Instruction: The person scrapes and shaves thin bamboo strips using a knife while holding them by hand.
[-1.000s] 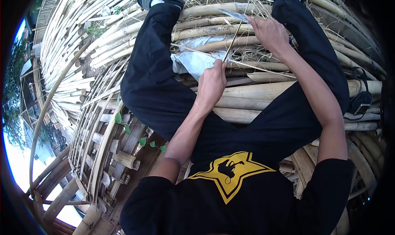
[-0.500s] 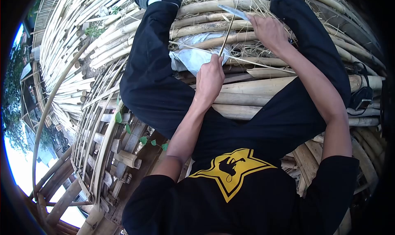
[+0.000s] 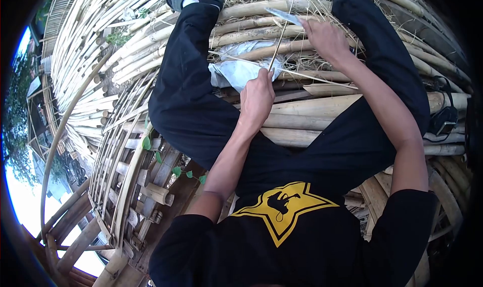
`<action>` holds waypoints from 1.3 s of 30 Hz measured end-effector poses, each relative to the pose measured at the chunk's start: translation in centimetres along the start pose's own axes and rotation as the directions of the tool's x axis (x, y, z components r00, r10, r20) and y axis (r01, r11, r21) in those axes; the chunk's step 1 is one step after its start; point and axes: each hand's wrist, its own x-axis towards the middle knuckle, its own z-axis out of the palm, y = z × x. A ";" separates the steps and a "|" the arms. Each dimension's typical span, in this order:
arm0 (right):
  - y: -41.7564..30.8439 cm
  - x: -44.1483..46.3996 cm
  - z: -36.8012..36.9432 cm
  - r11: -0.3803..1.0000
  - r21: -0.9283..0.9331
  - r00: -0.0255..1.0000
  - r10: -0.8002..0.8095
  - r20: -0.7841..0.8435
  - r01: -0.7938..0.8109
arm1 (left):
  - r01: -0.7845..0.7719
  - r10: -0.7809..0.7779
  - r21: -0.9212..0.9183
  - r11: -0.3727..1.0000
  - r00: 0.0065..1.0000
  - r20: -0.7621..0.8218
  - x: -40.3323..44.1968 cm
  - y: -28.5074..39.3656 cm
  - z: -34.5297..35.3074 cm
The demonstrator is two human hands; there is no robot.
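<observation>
My left hand [image 3: 256, 99] is closed round the near end of a thin bamboo strip [image 3: 279, 41], which slants up and away between my legs. My right hand [image 3: 328, 41] grips a knife; its handle is hidden in my fingers. The knife blade [image 3: 283, 15] points left and lies across the strip's farther part, though I cannot tell whether it touches. Beneath the strip, a pale crumpled cloth or plastic sheet [image 3: 236, 73] rests on the bamboo poles [image 3: 297, 121]. Another light sliver [image 3: 312, 78] crosses near my left hand.
Bamboo shavings [image 3: 317, 61] litter the poles between my feet. A dark strapped object [image 3: 444, 121] lies by my right knee. To the left stand a slatted bamboo frame [image 3: 126, 171], a curved pole [image 3: 55, 146] and a large spread of cut bamboo [image 3: 90, 45].
The knife blade and right hand have shifted very slightly left. The strip's far end has swung a little to the right. My left hand stays in nearly the same place.
</observation>
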 end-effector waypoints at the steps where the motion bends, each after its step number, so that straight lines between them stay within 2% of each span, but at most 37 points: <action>1: 1.3 1.4 -0.4 0.996 -0.012 0.996 0.085 -0.020 -0.086 | -0.018 0.018 -0.016 1.000 1.000 -0.004 0.1 0.3 -0.1; 2: 2.2 2.2 -0.6 0.985 -0.030 0.985 0.169 -0.046 -0.170 | -0.041 0.041 -0.037 0.998 0.999 -0.012 0.2 0.6 -0.2; 4: 2.9 1.7 -0.1 0.979 -0.075 0.982 0.190 -0.011 -0.190 | -0.045 0.045 -0.042 0.998 0.999 -0.002 0.0 0.8 -0.2; 6: 2.9 0.0 1.2 0.994 -0.006 0.992 0.105 -0.074 -0.105 | -0.067 0.067 0.004 0.998 0.997 0.030 -0.4 0.4 0.1; 7: 3.0 -0.2 1.1 0.988 0.006 0.988 0.152 -0.014 -0.152 | -0.077 0.077 0.007 0.997 0.997 0.026 -0.2 0.4 0.1; 8: 3.2 0.2 1.0 0.988 0.010 0.988 0.153 -0.022 -0.152 | -0.077 0.077 -0.001 0.997 0.997 0.025 -0.1 0.4 0.1; 10: 2.9 0.3 0.6 0.972 0.108 0.978 0.203 0.048 -0.207 | -0.061 0.062 -0.007 0.998 0.997 0.040 -0.6 0.3 0.0; 15: 2.8 0.4 0.8 0.976 0.053 0.976 0.206 0.075 -0.210 | -0.050 0.049 0.016 0.999 0.998 0.038 -0.2 0.3 0.0; 18: 2.9 0.0 1.1 0.957 0.133 0.963 0.244 0.113 -0.258 | -0.053 0.052 0.022 0.998 0.997 0.053 -0.4 0.3 0.1; 20: 2.8 -0.3 1.1 0.967 0.152 0.972 0.185 0.143 -0.207 | -0.055 0.054 0.013 0.998 0.997 0.055 -0.1 0.4 0.1; 22: 1.4 -1.3 1.8 0.956 0.183 0.964 0.200 0.175 -0.231 | -0.030 0.031 -0.012 0.999 0.999 0.037 0.2 0.5 0.1; 25: 0.8 -1.1 1.7 0.964 0.220 0.988 0.134 0.077 -0.148 | -0.022 0.022 -0.007 1.000 1.000 0.011 0.1 0.1 0.1; 29: 0.3 -1.0 1.7 0.964 0.218 0.979 0.117 0.168 -0.152 | 0.021 -0.021 -0.020 1.000 0.999 0.029 0.2 0.4 -0.3; 32: 0.9 -2.0 3.3 0.963 0.219 0.983 0.129 0.129 -0.155 | -0.015 0.015 0.007 1.000 1.000 0.012 -0.1 -0.2 0.4; 36: -1.6 -3.1 1.9 0.931 0.330 0.965 0.076 0.251 -0.159 | 0.000 0.000 -0.011 1.000 1.000 0.018 0.1 0.1 0.0; 39: -2.2 -3.2 1.8 0.931 0.343 0.978 0.054 0.199 -0.121 | 0.011 -0.011 -0.023 1.000 1.000 -0.018 0.3 0.0 0.0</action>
